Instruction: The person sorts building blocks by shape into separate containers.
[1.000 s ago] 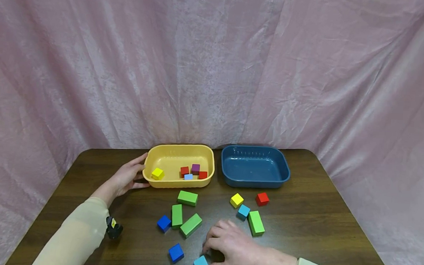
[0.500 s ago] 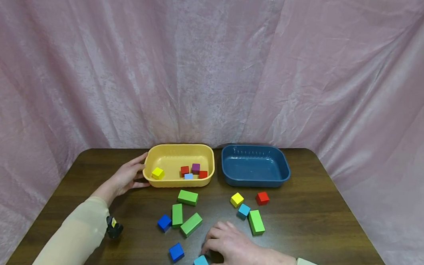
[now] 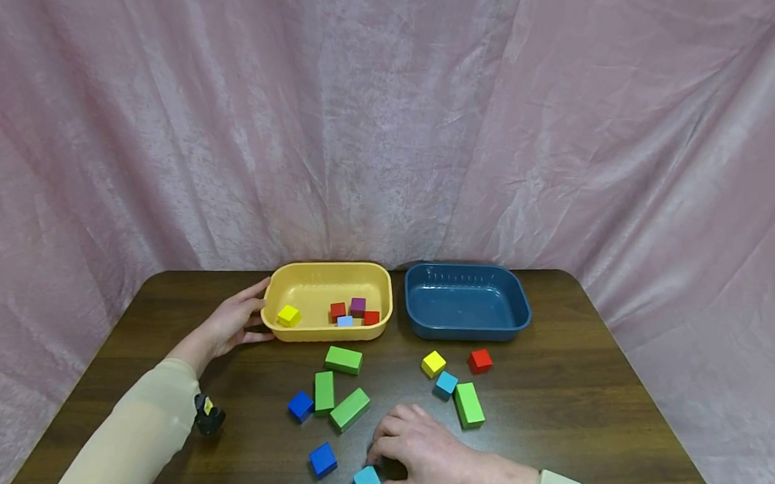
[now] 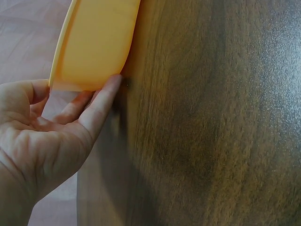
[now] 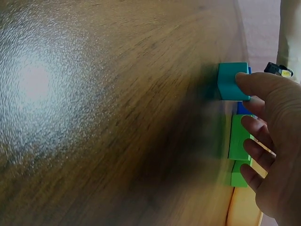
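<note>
The left hand holds the left end of a yellow tray. In the left wrist view, digits of the hand meet the tray's rim and lower edge. At the front of the table, the right hand has its fingers curled at a light-blue cube. The right wrist view shows the thumb of the hand on the light-blue cube, with a finger partly hidden behind. Beside it lies a blue cube.
Several green blocks and another blue cube lie left of centre. Toward the right are a yellow cube, a light-blue cube, a red cube and a green block. A dark blue tray stands behind them.
</note>
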The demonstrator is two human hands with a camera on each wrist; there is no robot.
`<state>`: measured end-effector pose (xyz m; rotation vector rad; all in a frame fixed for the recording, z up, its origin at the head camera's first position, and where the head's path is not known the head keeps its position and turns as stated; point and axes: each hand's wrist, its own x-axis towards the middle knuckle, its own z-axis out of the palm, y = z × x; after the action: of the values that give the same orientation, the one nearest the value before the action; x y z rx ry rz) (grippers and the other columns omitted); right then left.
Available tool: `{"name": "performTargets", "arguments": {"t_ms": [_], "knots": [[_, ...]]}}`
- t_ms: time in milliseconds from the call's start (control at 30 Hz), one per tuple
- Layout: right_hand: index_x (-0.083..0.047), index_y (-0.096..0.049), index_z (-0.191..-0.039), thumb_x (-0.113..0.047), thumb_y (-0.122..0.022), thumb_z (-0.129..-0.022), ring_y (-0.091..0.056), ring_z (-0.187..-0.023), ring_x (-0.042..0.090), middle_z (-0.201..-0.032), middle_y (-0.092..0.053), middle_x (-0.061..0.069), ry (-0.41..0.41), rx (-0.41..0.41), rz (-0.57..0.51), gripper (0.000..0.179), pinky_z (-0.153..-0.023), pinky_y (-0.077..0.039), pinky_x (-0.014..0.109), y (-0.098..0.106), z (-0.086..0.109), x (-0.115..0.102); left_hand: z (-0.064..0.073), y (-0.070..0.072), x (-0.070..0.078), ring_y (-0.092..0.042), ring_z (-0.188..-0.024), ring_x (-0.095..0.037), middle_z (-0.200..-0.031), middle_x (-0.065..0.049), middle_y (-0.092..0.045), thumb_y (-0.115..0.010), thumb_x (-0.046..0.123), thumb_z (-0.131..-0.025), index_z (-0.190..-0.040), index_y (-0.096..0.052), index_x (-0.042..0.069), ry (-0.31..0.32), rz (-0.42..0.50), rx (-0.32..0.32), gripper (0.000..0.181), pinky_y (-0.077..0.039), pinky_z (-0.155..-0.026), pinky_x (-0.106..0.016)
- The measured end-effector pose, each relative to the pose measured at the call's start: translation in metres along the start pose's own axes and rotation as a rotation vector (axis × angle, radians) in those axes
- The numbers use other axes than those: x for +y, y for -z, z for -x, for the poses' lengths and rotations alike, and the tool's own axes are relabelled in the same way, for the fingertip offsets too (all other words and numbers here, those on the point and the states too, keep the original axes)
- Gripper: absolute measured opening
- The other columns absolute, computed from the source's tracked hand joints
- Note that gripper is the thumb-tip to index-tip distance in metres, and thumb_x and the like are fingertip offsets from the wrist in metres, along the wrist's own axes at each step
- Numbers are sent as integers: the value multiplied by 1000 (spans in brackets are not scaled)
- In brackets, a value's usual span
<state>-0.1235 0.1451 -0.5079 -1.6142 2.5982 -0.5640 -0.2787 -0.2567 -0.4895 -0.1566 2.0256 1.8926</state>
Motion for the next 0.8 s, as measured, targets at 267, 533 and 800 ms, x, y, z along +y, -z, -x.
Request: {"name": "performTargets", "arguments": {"t_ms": [267, 533, 800], "knots": [[-35, -72, -113, -46, -76, -91, -46, -111, 1, -113, -57, -21, 2, -18, -17, 25, -96, -43, 26, -1, -1, 0, 0, 0, -1, -55, -126, -37, -168, -17, -16, -39, 20, -111, -166, -13, 33, -9, 1, -3, 61, -54, -96, -55], [-35, -71, -112, -45, -76, -91, -46, -110, 1, -113, -57, -21, 6, 7, -20, 24, -96, -43, 27, 0, -1, 0, -1, 1, -3, -57, -124, -35, -168, -17, -15, -40, 21, -111, -166, -13, 33, -9, 4, -4, 62, -54, -96, -55], [-33, -72, -107, -42, -79, -88, -48, -111, 5, -110, -58, -18, 20, 86, 15, 23, -98, -44, 30, 10, -3, -1, 0, 1, -2, -57, -124, -35, -167, -18, -17, -39, 20, -111, -166, -13, 32, -9, 3, -4, 62, -54, -96, -54]]}}
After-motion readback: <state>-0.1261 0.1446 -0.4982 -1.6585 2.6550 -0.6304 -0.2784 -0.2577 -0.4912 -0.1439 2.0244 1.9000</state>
